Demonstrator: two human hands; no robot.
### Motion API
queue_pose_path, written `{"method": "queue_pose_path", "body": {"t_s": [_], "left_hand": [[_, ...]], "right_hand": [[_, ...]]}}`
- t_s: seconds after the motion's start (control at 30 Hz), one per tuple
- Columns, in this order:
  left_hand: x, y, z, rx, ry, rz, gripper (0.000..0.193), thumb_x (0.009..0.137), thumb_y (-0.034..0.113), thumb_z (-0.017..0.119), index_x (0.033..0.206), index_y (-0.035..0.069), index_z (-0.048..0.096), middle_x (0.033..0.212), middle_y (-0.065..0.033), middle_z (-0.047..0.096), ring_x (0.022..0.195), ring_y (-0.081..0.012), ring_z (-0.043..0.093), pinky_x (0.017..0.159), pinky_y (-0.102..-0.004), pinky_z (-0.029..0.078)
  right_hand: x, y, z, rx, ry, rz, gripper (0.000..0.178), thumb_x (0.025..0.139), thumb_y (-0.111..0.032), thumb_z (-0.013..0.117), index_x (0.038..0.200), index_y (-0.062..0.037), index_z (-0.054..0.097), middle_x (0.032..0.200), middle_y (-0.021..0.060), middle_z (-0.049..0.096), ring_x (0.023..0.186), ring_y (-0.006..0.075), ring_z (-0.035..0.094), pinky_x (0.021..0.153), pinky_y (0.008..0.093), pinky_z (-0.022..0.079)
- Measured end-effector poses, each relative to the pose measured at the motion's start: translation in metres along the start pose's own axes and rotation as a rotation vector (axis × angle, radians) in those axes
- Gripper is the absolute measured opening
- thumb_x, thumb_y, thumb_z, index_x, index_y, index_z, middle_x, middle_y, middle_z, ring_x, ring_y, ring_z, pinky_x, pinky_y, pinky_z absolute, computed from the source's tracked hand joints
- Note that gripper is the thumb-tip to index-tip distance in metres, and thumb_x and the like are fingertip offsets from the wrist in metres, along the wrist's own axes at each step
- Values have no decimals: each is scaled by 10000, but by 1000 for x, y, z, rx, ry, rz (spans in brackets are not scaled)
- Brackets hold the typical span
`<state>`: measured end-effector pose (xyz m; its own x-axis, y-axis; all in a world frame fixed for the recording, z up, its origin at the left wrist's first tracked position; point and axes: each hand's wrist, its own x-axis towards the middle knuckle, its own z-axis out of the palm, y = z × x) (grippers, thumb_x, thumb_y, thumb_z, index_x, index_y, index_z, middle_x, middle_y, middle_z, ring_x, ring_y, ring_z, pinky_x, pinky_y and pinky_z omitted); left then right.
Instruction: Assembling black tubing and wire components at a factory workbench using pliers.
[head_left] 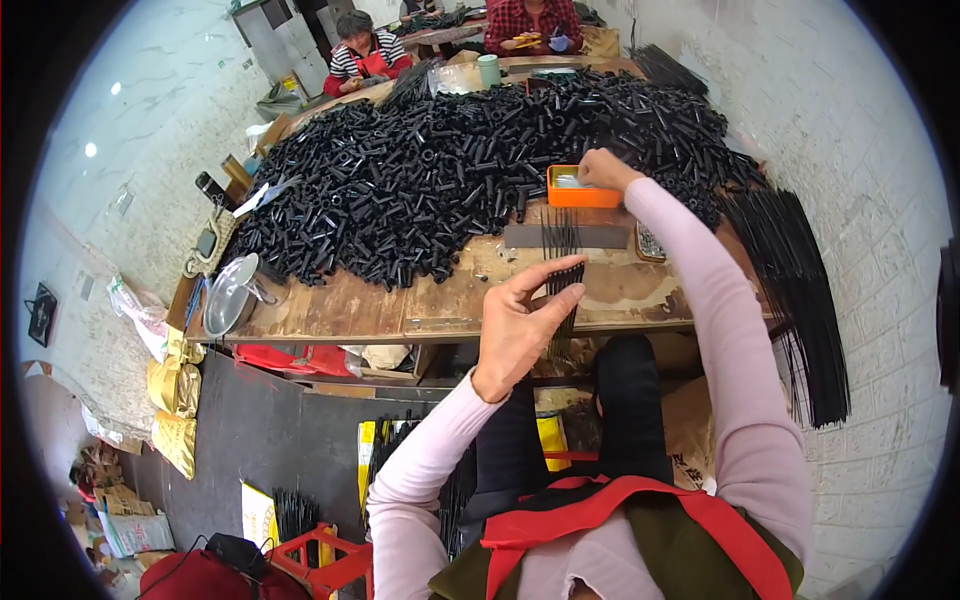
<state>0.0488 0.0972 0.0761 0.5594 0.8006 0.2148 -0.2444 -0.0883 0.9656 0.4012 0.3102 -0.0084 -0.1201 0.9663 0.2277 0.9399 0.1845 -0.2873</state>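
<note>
Left hand (525, 320) has a small row of thin black rods (562, 225) pinched between thumb and fingertips, so that grip is pretty much closed up on them. The rods stand roughly upright in the view, fanned a little at the top, with the far ends crossing in front of a flat grey strip (608, 237) on the table (370, 312). The grip sits about midway along them, around the near edge of the tabletop.

Right hand (606, 170) is over at the orange box (585, 198), fingers curled and dipping over its right side. The box has some pale stuff in it, too small to make out. Can't tell if the fingers have hold of any of it, or how far open they are, since the tips are hidden.

Just right of the strip there's a little tray (650, 243) of tiny bits, partly tucked behind the right forearm. Behind the box is a massive heap of black tubes (430, 165) covering most of the table. More long rods (795, 300) hang over the right edge, and a see-through bowl (228, 300) sits tilted at the left end. Two co-workers sit across the far side, one in stripes (368, 60), one in a checked shirt (510, 28).
</note>
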Motion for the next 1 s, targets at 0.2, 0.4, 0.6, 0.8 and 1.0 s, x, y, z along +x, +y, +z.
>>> {"method": "queue_pose_path", "body": {"t_s": [0.2, 0.4, 0.6, 0.8, 1.0], "left_hand": [[0, -1, -5, -32, 3, 27, 325, 885, -15, 671, 1207, -45, 638, 1155, -92, 671, 985, -117, 632, 913, -259, 515], [6, 7, -9, -82, -20, -40, 306, 897, 18, 677, 1202, 0, 662, 1069, -61, 711, 923, -61, 629, 808, -196, 504], [14, 2, -8, -121, 21, -39, 266, 899, 34, 685, 1155, -34, 670, 974, -70, 715, 842, -93, 667, 774, -213, 545], [12, 5, -7, -73, 54, -56, 222, 905, 21, 669, 1117, -44, 680, 919, -72, 704, 839, -94, 666, 787, -231, 576], [11, 7, -7, -58, 55, -61, 234, 906, 18, 663, 1132, -40, 669, 957, -102, 714, 855, -158, 703, 754, -231, 575]], "right_hand": [[-35, -59, -51, 259, 83, 42, 175, 781, -130, 707, 879, 12, 732, 766, 116, 705, 664, 190, 666, 639, 316, 518], [-161, -190, -129, 398, 236, -208, 196, 851, -49, 663, 1036, -45, 726, 815, 96, 645, 725, 196, 617, 619, 283, 477], [-220, -230, -125, 10, 307, -411, 536, 753, 63, 622, 1243, -148, 674, 898, 106, 585, 713, 243, 588, 617, 317, 474], [-227, -235, -118, -23, 294, -379, 612, 763, 65, 612, 1323, -180, 615, 889, 104, 552, 702, 250, 567, 601, 352, 473], [-231, -241, -114, -51, 295, -363, 611, 775, 63, 598, 1343, -163, 591, 866, 100, 526, 720, 250, 569, 608, 355, 480]]}}
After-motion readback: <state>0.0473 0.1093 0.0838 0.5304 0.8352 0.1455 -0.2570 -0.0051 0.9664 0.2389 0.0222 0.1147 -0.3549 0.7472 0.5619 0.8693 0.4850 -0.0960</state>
